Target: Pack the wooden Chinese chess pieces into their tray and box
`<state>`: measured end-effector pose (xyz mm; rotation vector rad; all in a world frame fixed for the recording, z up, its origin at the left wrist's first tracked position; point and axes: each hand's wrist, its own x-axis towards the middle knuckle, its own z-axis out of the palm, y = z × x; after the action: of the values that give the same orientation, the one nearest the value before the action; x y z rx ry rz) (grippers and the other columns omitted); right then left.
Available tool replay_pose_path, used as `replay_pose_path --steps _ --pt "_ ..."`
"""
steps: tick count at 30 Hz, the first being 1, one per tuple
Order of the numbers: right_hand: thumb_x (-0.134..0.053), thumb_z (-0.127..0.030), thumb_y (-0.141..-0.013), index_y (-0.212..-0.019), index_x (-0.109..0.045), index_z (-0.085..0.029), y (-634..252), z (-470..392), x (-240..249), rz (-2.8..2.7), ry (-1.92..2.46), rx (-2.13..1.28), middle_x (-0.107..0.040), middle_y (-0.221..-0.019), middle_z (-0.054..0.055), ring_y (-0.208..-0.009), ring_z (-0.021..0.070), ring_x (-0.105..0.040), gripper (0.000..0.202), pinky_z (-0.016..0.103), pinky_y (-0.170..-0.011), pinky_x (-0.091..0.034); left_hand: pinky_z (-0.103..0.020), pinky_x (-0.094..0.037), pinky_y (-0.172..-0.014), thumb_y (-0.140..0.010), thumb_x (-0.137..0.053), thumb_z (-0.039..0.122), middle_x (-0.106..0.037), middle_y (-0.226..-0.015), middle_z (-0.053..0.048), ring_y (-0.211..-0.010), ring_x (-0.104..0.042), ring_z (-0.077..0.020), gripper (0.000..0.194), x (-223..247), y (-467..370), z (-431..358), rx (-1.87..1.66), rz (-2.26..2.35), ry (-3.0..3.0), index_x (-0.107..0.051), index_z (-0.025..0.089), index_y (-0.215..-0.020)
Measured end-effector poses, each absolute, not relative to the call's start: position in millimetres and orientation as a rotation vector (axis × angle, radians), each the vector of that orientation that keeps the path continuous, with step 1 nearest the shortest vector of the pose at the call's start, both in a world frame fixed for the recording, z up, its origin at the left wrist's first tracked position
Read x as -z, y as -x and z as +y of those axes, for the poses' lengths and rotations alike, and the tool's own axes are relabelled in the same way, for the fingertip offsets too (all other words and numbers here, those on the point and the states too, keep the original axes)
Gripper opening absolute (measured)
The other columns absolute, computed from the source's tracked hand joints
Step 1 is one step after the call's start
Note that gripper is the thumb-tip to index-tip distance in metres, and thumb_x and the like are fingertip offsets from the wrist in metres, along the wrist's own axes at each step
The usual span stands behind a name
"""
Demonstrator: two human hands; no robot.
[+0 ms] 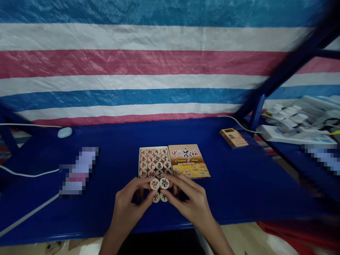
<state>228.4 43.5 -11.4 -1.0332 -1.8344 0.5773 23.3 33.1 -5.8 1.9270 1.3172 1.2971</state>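
Observation:
Between thumb and finger, my left hand [132,196] pinches a round chess piece with a red character [154,183]. My right hand [187,194] grips a piece with a black character [164,183], side by side with the red one. Both are held just in front of an open white box [140,156] filled with rows of red and black pieces. Below the held pieces lie another red piece [156,197] and a black piece [164,197], partly covered by my fingers. The Chinese chess lid [188,159] rests against the box's right side.
On the blue table [114,159], a blurred-out phone [81,170] lies at left with a white cable, and a pale rounded case [64,132] sits behind it. A small tan box [233,138] is at right. Beyond stands a power strip [294,135] with plugs.

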Motion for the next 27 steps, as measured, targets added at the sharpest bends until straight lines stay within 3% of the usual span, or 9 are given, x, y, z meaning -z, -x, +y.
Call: replay_pose_path --steps 6,15,27 --pt "-0.066 -0.019 -0.093 -0.133 -0.061 -0.032 -226.8 43.1 9.1 -1.835 1.024 -0.596 -0.062 -0.080 -0.001 -0.062 0.0117 -0.058 0.043 0.029 -0.059 -0.056 -0.020 -0.051 -0.056 -0.087 -0.072 0.017 -0.070 -0.078 0.004 -0.060 -0.059 -0.0082 0.025 4.1 -24.1 35.0 -1.318 1.352 -1.938 -0.068 0.024 -0.110" --pt "-0.071 -0.024 -0.090 -0.115 -0.066 -0.026 -227.9 44.7 10.9 -1.816 1.059 -0.554 -0.065 -0.078 -0.002 -0.062 0.0114 -0.058 0.025 0.027 -0.058 -0.054 -0.019 -0.049 -0.054 -0.088 -0.070 0.015 -0.069 -0.080 0.004 -0.057 -0.056 -0.0067 0.024 2.3 -24.5 35.0 -1.292 1.322 -1.933 -0.067 0.024 -0.110" --pt "-0.069 -0.020 -0.091 -0.126 -0.066 -0.026 -228.0 43.4 9.8 -1.813 1.034 -0.593 -0.064 -0.078 -0.001 -0.062 0.0109 -0.060 0.036 0.027 -0.062 -0.056 -0.016 -0.049 -0.053 -0.086 -0.071 0.017 -0.069 -0.077 0.006 -0.054 -0.055 -0.0056 0.024 2.0 -25.0 34.8 -1.331 1.378 -1.925 -0.065 0.025 -0.108"
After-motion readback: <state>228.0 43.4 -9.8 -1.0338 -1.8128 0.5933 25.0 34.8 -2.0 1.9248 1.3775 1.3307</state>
